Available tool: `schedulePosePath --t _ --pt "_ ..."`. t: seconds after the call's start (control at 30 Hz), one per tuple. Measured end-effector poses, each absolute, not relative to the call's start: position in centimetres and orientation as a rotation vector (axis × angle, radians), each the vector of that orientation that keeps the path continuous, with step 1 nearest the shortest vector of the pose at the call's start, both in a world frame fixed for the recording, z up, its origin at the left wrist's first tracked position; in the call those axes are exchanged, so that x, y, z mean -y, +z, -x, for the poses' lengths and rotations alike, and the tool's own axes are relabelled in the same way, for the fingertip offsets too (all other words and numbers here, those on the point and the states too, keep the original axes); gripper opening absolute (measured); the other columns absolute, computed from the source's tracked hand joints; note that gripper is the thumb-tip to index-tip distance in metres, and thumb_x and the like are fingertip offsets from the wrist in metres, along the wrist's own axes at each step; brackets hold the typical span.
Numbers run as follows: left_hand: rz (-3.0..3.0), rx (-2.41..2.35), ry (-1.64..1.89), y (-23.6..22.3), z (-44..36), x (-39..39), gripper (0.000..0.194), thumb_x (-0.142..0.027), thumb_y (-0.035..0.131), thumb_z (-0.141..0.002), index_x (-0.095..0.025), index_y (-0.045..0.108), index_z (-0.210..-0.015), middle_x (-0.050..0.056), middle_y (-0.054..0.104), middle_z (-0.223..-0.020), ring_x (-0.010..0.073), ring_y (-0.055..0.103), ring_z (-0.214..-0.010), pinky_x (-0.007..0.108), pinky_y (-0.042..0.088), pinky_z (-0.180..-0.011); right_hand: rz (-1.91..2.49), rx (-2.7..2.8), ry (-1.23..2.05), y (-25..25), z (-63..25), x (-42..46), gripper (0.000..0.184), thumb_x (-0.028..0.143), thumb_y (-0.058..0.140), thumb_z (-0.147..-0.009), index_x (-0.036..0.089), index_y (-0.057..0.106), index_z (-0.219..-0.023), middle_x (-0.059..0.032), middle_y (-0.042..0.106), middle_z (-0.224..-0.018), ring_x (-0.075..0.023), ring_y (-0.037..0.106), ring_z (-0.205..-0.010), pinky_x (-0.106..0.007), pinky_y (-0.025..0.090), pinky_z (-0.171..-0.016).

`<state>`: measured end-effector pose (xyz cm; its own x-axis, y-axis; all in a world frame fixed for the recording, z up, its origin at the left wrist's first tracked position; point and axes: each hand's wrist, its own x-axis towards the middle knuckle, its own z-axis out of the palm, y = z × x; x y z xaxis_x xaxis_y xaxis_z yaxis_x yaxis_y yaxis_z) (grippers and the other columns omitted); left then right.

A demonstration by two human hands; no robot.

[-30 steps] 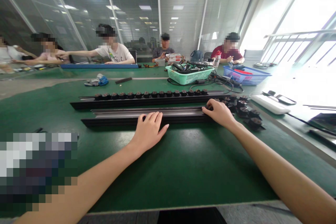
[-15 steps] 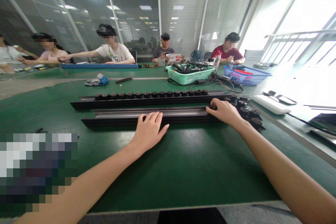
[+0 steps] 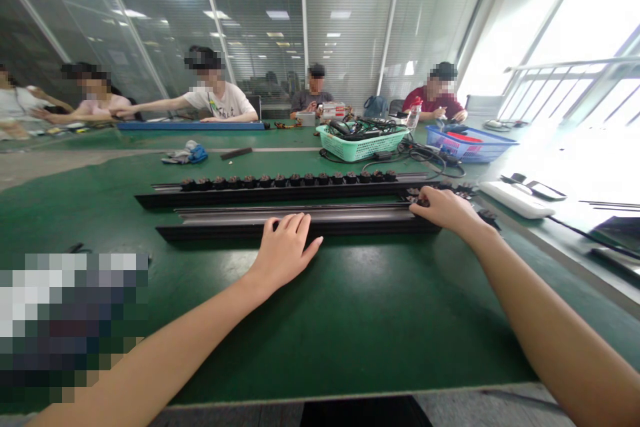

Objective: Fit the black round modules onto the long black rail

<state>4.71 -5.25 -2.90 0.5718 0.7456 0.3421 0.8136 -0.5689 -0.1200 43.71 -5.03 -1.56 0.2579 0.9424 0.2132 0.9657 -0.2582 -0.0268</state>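
Two long black rails lie side by side across a green table. On the near rail (image 3: pixel 225 217) rests my left hand (image 3: pixel 285 243), its fingers over the channel and its thumb stretched out to the right. A row of small round black pieces (image 3: pixel 295 180) stands along the far rail (image 3: pixel 210 199). At the near rail's right end, my right hand (image 3: pixel 445 210) is closed, thumb and fingers pinched round a small dark piece that is mostly hidden. More loose black pieces (image 3: pixel 487 217) lie beside and behind this hand, partly covered by it.
Farther back are a green basket (image 3: pixel 367 147) of cables and a blue basket (image 3: pixel 473 145). A white device (image 3: pixel 515 199) lies on the right, gloves (image 3: pixel 186 153) and a dark strip (image 3: pixel 237 153) at the left. Several people sit across the table.
My right hand has shifted a little to the right along the near rail towards its end, uncovering pieces behind it and covering others. My left hand stays in place.
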Motion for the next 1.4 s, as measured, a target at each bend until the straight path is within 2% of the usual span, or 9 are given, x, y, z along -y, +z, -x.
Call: schedulePosePath --t 0.23,0.43,0.57,0.77,0.93,1.07,1.17,1.27,1.4 --pt "2.546 1.284 -0.378 -2.8 -4.7 5.2 0.054 -0.045 0.041 -0.113 -0.012 0.057 -0.152 0.019 0.063 -0.155 0.0333 0.057 -0.143 0.054 0.041 -0.114 2.353 1.796 -0.17 -2.5 -50.0 4.4 0.029 0.049 0.067 -0.087 0.022 0.068 -0.096 -0.0082 0.073 -0.09 -0.0253 0.064 -0.079 -0.032 0.041 -0.071" --pt "2.549 1.287 -0.374 -2.9 -4.6 5.2 0.053 -0.045 0.041 -0.113 -0.013 0.056 -0.153 0.019 0.063 -0.155 0.0333 0.057 -0.143 0.054 0.04 -0.115 2.421 1.701 -0.093 -2.5 -53.4 5.1 0.022 0.043 0.069 -0.091 0.021 0.065 -0.093 -0.0139 0.072 -0.095 -0.0255 0.06 -0.081 -0.036 0.039 -0.073" --pt "2.544 1.274 -0.399 -3.0 -4.6 5.2 0.053 -0.045 0.041 -0.113 -0.014 0.057 -0.152 0.019 0.063 -0.154 0.0338 0.058 -0.142 0.054 0.041 -0.114 2.419 1.63 -0.065 -1.8 -54.5 5.9 0.024 0.043 0.068 -0.092 0.019 0.067 -0.093 -0.0145 0.072 -0.093 -0.0252 0.059 -0.08 -0.038 0.039 -0.074" --pt "2.558 1.282 -0.389 -2.9 -4.7 5.2 0.054 -0.045 0.04 -0.113 -0.011 0.057 -0.152 0.02 0.063 -0.154 0.0334 0.058 -0.142 0.054 0.041 -0.114 2.471 1.366 -0.11 0.5 -54.8 7.6 0.033 0.05 0.063 -0.095 0.017 0.071 -0.099 -0.0184 0.075 -0.101 -0.0265 0.06 -0.084 -0.04 0.041 -0.077" --pt "2.547 1.269 -0.402 -2.8 -4.6 5.3 0.053 -0.045 0.041 -0.112 -0.012 0.057 -0.151 0.02 0.063 -0.154 0.0336 0.058 -0.142 0.054 0.041 -0.114 2.421 1.261 -0.255 1.2 -56.2 9.1 0.041 0.055 0.057 -0.097 0.018 0.073 -0.102 -0.0211 0.075 -0.106 -0.0303 0.062 -0.091 -0.042 0.041 -0.078" --pt "2.546 1.254 -0.421 -2.9 -4.4 5.2 0.052 -0.045 0.041 -0.112 -0.014 0.058 -0.151 0.019 0.064 -0.153 0.0337 0.059 -0.141 0.054 0.041 -0.114 2.523 1.278 -0.191 -0.3 -59.3 10.5 0.028 0.049 0.066 -0.088 0.023 0.067 -0.078 -0.0216 0.074 -0.096 -0.0305 0.062 -0.081 -0.045 0.044 -0.077" --pt "2.553 1.259 -0.422 -2.9 -4.4 5.3 0.053 -0.045 0.04 -0.112 -0.013 0.058 -0.151 0.019 0.064 -0.153 0.0341 0.059 -0.14 0.055 0.042 -0.113 2.568 1.258 -0.062 -2.4 -61.6 11.9 0.029 0.044 0.072 -0.08 0.027 0.058 -0.063 -0.0191 0.072 -0.082 -0.0305 0.063 -0.074 -0.047 0.047 -0.076" --pt "2.558 1.275 -0.418 -2.9 -4.4 5.3 0.053 -0.045 0.041 -0.113 -0.013 0.058 -0.151 0.02 0.064 -0.153 0.034 0.059 -0.14 0.056 0.042 -0.113 2.548 1.266 0.009 -4.5 -62.4 13.4 0.028 0.046 0.074 -0.076 0.029 0.058 -0.061 -0.021 0.073 -0.086 -0.0323 0.065 -0.077 -0.048 0.049 -0.078" --pt "2.561 1.279 -0.417 -3.0 -4.4 5.4 0.053 -0.045 0.041 -0.113 -0.012 0.056 -0.152 0.02 0.064 -0.153 0.0334 0.058 -0.141 0.055 0.042 -0.114 2.496 1.199 0.155 -6.1 -61.5 14.6 0.023 0.051 0.071 -0.076 0.031 0.061 -0.07 -0.0209 0.072 -0.084 -0.0342 0.067 -0.076 -0.05 0.048 -0.08"
